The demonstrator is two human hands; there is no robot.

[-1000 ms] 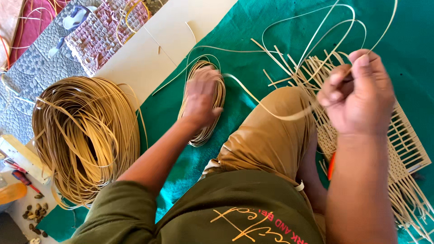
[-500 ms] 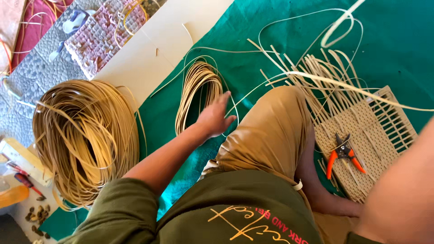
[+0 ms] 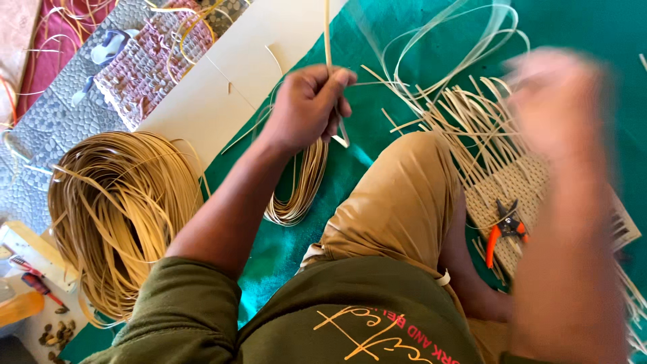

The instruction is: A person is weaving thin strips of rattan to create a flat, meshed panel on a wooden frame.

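Floor setup: green cloth [image 3: 593, 27] under the work, cream mat [image 3: 222, 94] beside it, grey pebble-pattern floor [image 3: 47, 128] further left. Person seated, tan trouser knee [image 3: 404, 195] in centre of view.

Left hand [image 3: 311, 108]: closed in a fist around a thin cane strip [image 3: 327, 34], strip runs straight up out of the fist to the top edge. Fist is above the small coil of cane [image 3: 296, 195] lying on the green cloth, not touching it as far as I can see.

Right hand [image 3: 559, 108]: raised close to the camera, fully motion-blurred. Can't tell whether it's open or closed, or holding anything.

Half-woven cane mat [image 3: 519, 182] lies on the cloth right of the knee, loose strands [image 3: 465, 114] fanning out from its top edge. Orange-handled snips [image 3: 505, 229] rest on the mat.

Big coil of cane [image 3: 114, 216] far left, well apart from the small coil. Pink patterned block [image 3: 145, 67] at top left on the grey floor.
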